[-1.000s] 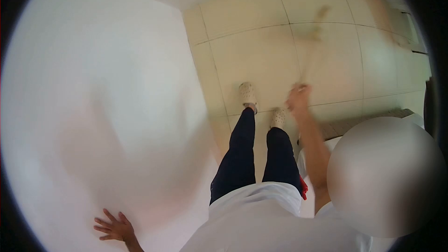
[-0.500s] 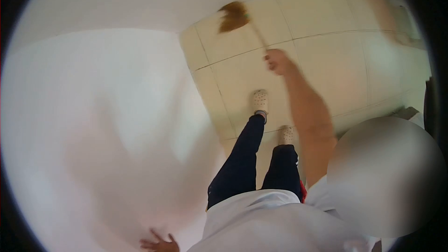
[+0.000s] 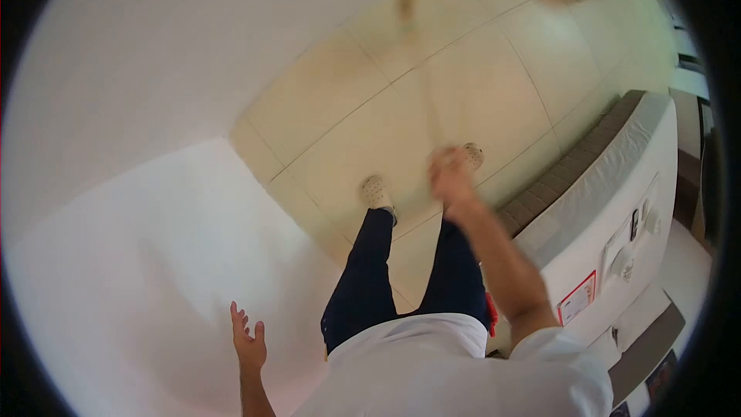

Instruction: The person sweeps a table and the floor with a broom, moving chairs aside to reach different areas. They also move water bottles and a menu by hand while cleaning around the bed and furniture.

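My right hand (image 3: 451,177) is closed round the handle of a small brown broom (image 3: 407,1), in front of my legs. The broom is smeared by motion; its head is over the tiled floor (image 3: 332,116), near the foot of the wall, and its thin handle runs down to my fist. At the lower left, my left hand (image 3: 248,338) is held up beside the white wall (image 3: 154,262) with its fingers apart and nothing in it.
My feet in beige clogs (image 3: 374,191) stand on the tiles. To the right is a long white counter (image 3: 610,216) with a brown side, bearing a red-edged card (image 3: 577,299) and small white items. Walls bound the floor on the left.
My right hand has come closer to my body, with the broom head higher in view. My left hand has risen further into view. The view has turned, showing the counter on the right.
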A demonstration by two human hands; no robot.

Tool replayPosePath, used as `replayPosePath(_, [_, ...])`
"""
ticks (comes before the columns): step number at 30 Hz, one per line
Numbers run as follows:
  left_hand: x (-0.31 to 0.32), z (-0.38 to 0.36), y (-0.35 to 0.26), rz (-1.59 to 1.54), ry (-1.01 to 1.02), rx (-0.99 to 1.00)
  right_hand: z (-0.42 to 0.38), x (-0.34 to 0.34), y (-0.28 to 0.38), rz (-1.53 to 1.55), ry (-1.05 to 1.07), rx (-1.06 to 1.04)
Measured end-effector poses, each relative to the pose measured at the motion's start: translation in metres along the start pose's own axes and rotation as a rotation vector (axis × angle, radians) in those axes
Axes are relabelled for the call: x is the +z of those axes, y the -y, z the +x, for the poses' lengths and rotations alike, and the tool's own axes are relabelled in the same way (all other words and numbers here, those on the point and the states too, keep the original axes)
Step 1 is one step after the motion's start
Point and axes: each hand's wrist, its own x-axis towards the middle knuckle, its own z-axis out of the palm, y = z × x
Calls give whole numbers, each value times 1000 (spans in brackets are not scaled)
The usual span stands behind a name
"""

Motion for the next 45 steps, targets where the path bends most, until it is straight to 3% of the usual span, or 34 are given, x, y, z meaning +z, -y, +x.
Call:
replayPosePath(3, [-5, -10, -32, 35, 74, -9, -71, 55, -15, 134, 253, 251])
replayPosePath(4, [-20, -9, -72, 71, 107, -20, -61, 62, 1, 133, 304, 317])
replayPosePath(7, [-16, -22, -106, 112, 208, -15, 12, 26, 10, -64, 240, 385])
replayPosePath(8, [-17, -24, -116, 138, 243, -24, 62, -21, 3, -18, 277, 322])
replayPosePath(9, [-20, -25, -123, 148, 252, -46, 117, -85, -4, -205, 311, 12])
replayPosePath(10, [-24, -22, -128, 145, 259, -67, 171, -148, -9, -399, 272, -301])
replayPosePath(12, [-30, -15, -120, 128, 247, -126, 126, -188, 140, -122, -185, 153])
replayPosePath(15, [-32, -18, -123, 98, 233, -201, 133, -226, 223, -192, -641, 0])
replayPosePath(17, [-30, -20, -152, 134, 282, -165, 108, -202, 234, -172, -626, -93])
replayPosePath(19, [-28, -33, -178, 151, 338, -130, 55, -167, 219, -162, -616, -182])
replayPosePath(22, [-18, -39, -237, 183, 383, -59, -33, -114, 156, -113, -178, -94])
replayPosePath(26, [-7, -35, -295, 219, 359, 61, -74, -101, 112, 190, 342, 443])
replayPosePath(28, [-5, -36, -332, 212, 313, 70, -30, -150, 104, 135, 268, 444])
replayPosePath(31, [-10, -50, -375, 242, 238, 70, 39, -292, 120, 78, -58, 340])
replayPosePath(35, [-10, -93, -342, 266, 260, 14, 78, -436, 195, -428, -636, 52])
replayPosePath(37, [-5, -93, -345, 300, 315, -25, 62, -447, 247, -147, -780, -41])
replayPosePath(38, [-1, -92, -353, 360, 335, 40, 54, -443, 244, -47, -747, -112])
replayPosePath(40, [7, -89, -370, 408, 351, 54, 11, -425, 217, 135, -708, -267])
replayPosePath(41, [13, -92, -385, 435, 362, 61, -22, -418, 197, 140, -644, -178])
replayPosePath(42, [15, -86, -394, 421, 410, 89, -23, -410, 130, -29, -755, -377])
replayPosePath(43, [19, -85, -412, 472, 423, 124, -65, -394, 101, -103, -735, -449])
replayPosePath(45, [38, -77, -459, 579, 445, 199, -154, -359, 44, 183, -548, -182])
